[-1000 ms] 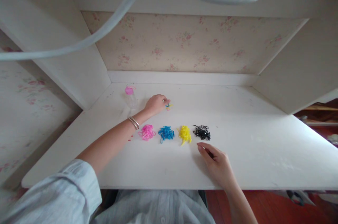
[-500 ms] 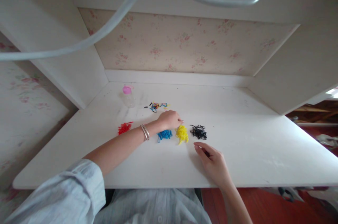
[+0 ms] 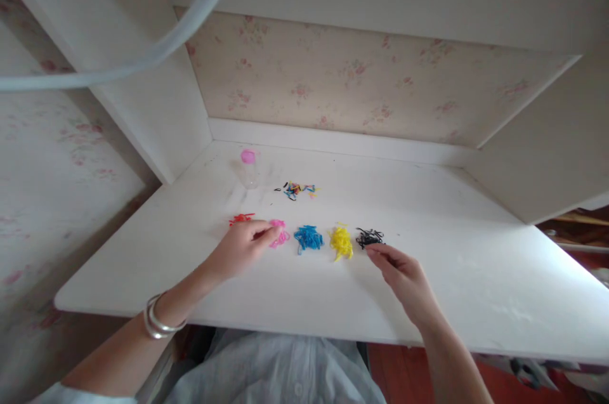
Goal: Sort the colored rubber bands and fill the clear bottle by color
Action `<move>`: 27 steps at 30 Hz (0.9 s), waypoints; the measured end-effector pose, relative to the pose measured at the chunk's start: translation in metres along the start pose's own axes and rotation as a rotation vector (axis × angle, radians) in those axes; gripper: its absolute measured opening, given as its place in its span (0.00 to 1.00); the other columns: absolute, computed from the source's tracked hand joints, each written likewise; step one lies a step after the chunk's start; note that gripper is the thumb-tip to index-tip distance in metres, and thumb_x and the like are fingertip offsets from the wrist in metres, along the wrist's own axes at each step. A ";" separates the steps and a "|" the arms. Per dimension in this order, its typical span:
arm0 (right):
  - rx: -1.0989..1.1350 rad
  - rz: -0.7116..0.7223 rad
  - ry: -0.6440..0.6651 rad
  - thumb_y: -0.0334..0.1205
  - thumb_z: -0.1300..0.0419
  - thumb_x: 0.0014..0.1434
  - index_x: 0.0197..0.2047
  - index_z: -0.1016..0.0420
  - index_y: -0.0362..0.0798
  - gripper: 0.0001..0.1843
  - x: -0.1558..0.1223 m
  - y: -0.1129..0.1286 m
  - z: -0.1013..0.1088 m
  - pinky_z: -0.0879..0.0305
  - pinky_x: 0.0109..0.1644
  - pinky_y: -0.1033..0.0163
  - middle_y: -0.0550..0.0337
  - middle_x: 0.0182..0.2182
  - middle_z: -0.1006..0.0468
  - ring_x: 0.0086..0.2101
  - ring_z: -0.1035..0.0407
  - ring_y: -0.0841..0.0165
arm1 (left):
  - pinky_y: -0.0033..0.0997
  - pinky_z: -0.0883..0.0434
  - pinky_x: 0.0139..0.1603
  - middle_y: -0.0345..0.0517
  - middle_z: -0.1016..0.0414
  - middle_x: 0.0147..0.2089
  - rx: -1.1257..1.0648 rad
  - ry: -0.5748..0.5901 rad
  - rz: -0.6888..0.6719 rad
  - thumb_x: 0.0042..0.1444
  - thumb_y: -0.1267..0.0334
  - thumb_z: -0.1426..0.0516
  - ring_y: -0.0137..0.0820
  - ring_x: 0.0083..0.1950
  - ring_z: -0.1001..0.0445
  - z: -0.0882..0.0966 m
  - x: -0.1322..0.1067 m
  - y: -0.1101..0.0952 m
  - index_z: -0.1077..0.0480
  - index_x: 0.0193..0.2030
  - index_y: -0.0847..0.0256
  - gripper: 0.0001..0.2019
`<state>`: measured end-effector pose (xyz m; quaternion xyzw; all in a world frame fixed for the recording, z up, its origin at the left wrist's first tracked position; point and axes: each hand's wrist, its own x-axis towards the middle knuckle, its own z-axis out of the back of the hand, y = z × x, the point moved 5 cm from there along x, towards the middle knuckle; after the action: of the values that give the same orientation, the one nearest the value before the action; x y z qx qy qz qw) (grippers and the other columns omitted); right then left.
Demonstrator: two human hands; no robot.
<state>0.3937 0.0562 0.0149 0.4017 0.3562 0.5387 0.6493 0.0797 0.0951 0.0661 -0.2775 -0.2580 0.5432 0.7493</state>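
Observation:
Small rubber bands lie in a row of piles on the white desk [image 3: 476, 277]: red [image 3: 240, 219], pink [image 3: 280, 234], blue [image 3: 308, 238], yellow [image 3: 341, 242] and black [image 3: 369, 237]. A mixed heap of bands [image 3: 295, 189] lies farther back. My left hand [image 3: 240, 247] rests between the red and pink piles, fingers curled, fingertips touching the pink bands. My right hand [image 3: 402, 274] lies just in front of the black pile, fingers drawn together and pointing at it; whether it holds a band is not visible.
A small clear bottle with a pink cap [image 3: 248, 167] stands at the back left. White side panels [image 3: 157, 99] and a floral back wall [image 3: 356, 80] close in the desk. A pale cable [image 3: 143, 58] hangs across the upper left.
My left hand drew back from the yellow pile to the pink pile. My right hand moved up to the black pile. The view shifted right and tilted.

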 end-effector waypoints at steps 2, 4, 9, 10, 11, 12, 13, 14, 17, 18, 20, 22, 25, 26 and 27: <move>-0.087 0.092 0.066 0.54 0.43 0.54 0.40 0.22 0.47 0.21 0.013 0.023 -0.010 0.45 0.24 0.68 0.59 0.27 0.25 0.24 0.38 0.72 | 0.25 0.43 0.25 0.36 0.36 0.20 -0.060 -0.067 0.145 0.57 0.48 0.53 0.28 0.24 0.38 0.009 -0.029 0.030 0.28 0.26 0.56 0.20; -0.222 0.168 0.119 0.53 0.45 0.56 0.40 0.22 0.48 0.20 0.030 0.046 -0.025 0.46 0.24 0.68 0.61 0.25 0.26 0.23 0.38 0.73 | 0.25 0.43 0.25 0.36 0.36 0.20 -0.098 -0.154 0.266 0.56 0.48 0.52 0.28 0.24 0.38 0.014 -0.051 0.059 0.27 0.28 0.56 0.18; -0.654 0.269 0.127 0.48 0.47 0.57 0.38 0.21 0.53 0.16 0.084 0.081 -0.077 0.43 0.30 0.67 0.61 0.26 0.23 0.26 0.33 0.70 | 0.25 0.41 0.27 0.36 0.38 0.21 -0.181 -0.200 0.301 0.57 0.48 0.50 0.29 0.26 0.38 0.011 -0.071 0.091 0.30 0.26 0.56 0.18; -0.740 0.239 0.124 0.48 0.47 0.56 0.39 0.21 0.54 0.16 0.095 0.081 -0.088 0.43 0.31 0.67 0.60 0.29 0.22 0.28 0.31 0.69 | 0.25 0.41 0.27 0.36 0.39 0.21 -0.196 -0.196 0.292 0.57 0.49 0.51 0.29 0.26 0.39 0.011 -0.071 0.092 0.30 0.26 0.56 0.17; -0.820 0.208 0.131 0.48 0.48 0.57 0.41 0.21 0.55 0.16 0.106 0.079 -0.098 0.42 0.32 0.67 0.58 0.32 0.21 0.31 0.30 0.68 | 0.25 0.42 0.27 0.35 0.40 0.21 -0.208 -0.185 0.282 0.57 0.49 0.51 0.28 0.25 0.40 0.011 -0.070 0.091 0.30 0.26 0.56 0.17; -0.880 0.183 0.129 0.49 0.49 0.57 0.43 0.22 0.56 0.17 0.115 0.077 -0.107 0.42 0.33 0.66 0.57 0.35 0.21 0.33 0.29 0.66 | 0.25 0.42 0.26 0.35 0.41 0.21 -0.218 -0.171 0.269 0.58 0.49 0.51 0.28 0.25 0.40 0.011 -0.069 0.090 0.31 0.26 0.57 0.17; -0.917 0.163 0.129 0.49 0.49 0.58 0.44 0.22 0.56 0.18 0.123 0.075 -0.115 0.41 0.34 0.65 0.56 0.37 0.21 0.35 0.29 0.65 | 0.25 0.42 0.26 0.35 0.42 0.21 -0.225 -0.155 0.253 0.58 0.49 0.50 0.28 0.25 0.40 0.011 -0.068 0.089 0.31 0.26 0.57 0.17; -0.942 0.149 0.126 0.49 0.49 0.58 0.45 0.23 0.56 0.18 0.129 0.073 -0.121 0.41 0.35 0.65 0.55 0.38 0.21 0.37 0.29 0.64 | 0.25 0.42 0.26 0.35 0.42 0.21 -0.230 -0.140 0.237 0.58 0.49 0.50 0.28 0.25 0.40 0.011 -0.067 0.088 0.31 0.26 0.57 0.17; -0.982 0.127 0.117 0.47 0.51 0.60 0.46 0.23 0.53 0.19 0.141 0.067 -0.133 0.40 0.39 0.63 0.52 0.41 0.22 0.39 0.29 0.62 | 0.26 0.42 0.27 0.36 0.41 0.22 -0.232 -0.117 0.200 0.59 0.51 0.51 0.28 0.25 0.41 0.011 -0.066 0.088 0.34 0.25 0.57 0.17; -0.995 0.123 0.117 0.46 0.52 0.61 0.46 0.24 0.53 0.19 0.143 0.066 -0.135 0.40 0.40 0.63 0.51 0.41 0.22 0.40 0.29 0.62 | 0.26 0.43 0.27 0.36 0.41 0.22 -0.230 -0.113 0.189 0.59 0.52 0.51 0.28 0.25 0.41 0.012 -0.066 0.088 0.35 0.24 0.57 0.17; -1.016 0.121 0.125 0.46 0.53 0.62 0.47 0.24 0.52 0.19 0.146 0.064 -0.137 0.40 0.42 0.63 0.51 0.43 0.22 0.41 0.29 0.62 | 0.26 0.43 0.26 0.36 0.42 0.21 -0.223 -0.102 0.158 0.59 0.53 0.51 0.27 0.25 0.42 0.011 -0.066 0.088 0.38 0.22 0.58 0.17; -1.028 0.125 0.144 0.47 0.54 0.63 0.46 0.24 0.51 0.20 0.148 0.062 -0.136 0.40 0.42 0.63 0.50 0.43 0.22 0.41 0.29 0.62 | 0.26 0.44 0.26 0.36 0.43 0.21 -0.220 -0.088 0.124 0.60 0.55 0.51 0.27 0.25 0.42 0.011 -0.066 0.087 0.41 0.21 0.59 0.18; -1.028 0.130 0.161 0.47 0.55 0.63 0.47 0.25 0.49 0.21 0.152 0.061 -0.131 0.40 0.39 0.65 0.49 0.42 0.22 0.41 0.28 0.62 | 0.25 0.45 0.27 0.35 0.45 0.21 -0.226 -0.086 0.111 0.60 0.55 0.51 0.25 0.25 0.42 0.010 -0.066 0.087 0.43 0.21 0.60 0.18; -1.025 0.133 0.162 0.47 0.55 0.63 0.47 0.25 0.49 0.21 0.154 0.060 -0.128 0.40 0.38 0.65 0.50 0.42 0.22 0.41 0.28 0.62 | 0.25 0.45 0.27 0.35 0.45 0.21 -0.230 -0.092 0.119 0.60 0.55 0.51 0.25 0.25 0.43 0.010 -0.067 0.088 0.43 0.21 0.60 0.18; -1.022 0.136 0.161 0.46 0.55 0.63 0.47 0.25 0.48 0.21 0.155 0.060 -0.126 0.40 0.38 0.65 0.50 0.41 0.22 0.41 0.28 0.62 | 0.25 0.45 0.27 0.35 0.46 0.21 -0.234 -0.099 0.129 0.60 0.55 0.51 0.25 0.25 0.43 0.010 -0.067 0.089 0.43 0.22 0.60 0.18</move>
<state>0.2818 0.2325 0.0118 0.0132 0.0699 0.7141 0.6964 -0.0057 0.0552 0.0058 -0.3519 -0.3380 0.5692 0.6617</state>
